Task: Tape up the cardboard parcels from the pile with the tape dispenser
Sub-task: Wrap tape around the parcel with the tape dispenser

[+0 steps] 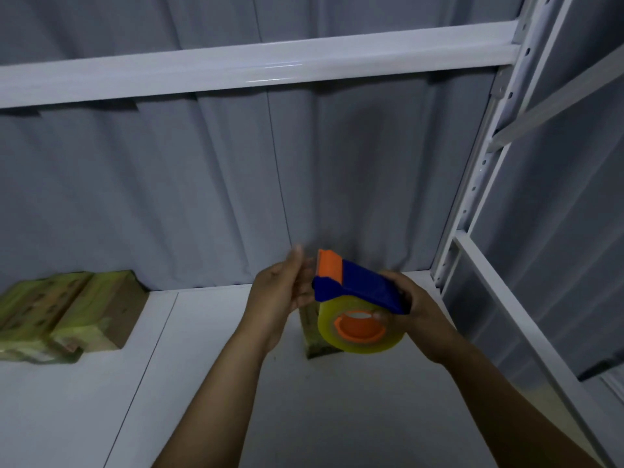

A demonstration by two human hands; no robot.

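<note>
My right hand (pixel 417 315) grips a blue tape dispenser (pixel 361 288) with an orange cutter end and a roll of clear yellowish tape on an orange core. It is held above the white shelf. My left hand (pixel 282 292) is beside the cutter end, fingers straight and blurred; whether it touches the tape I cannot tell. A small cardboard parcel (pixel 312 336) stands on the shelf below, mostly hidden by the roll. Taped cardboard parcels (pixel 67 312) lie together at the left.
The white shelf surface (pixel 202 383) has a seam running front to back. A grey curtain (pixel 202 197) hangs behind. A white crossbeam (pixel 256 69) runs overhead, and a perforated metal upright (pixel 472 204) stands at the right.
</note>
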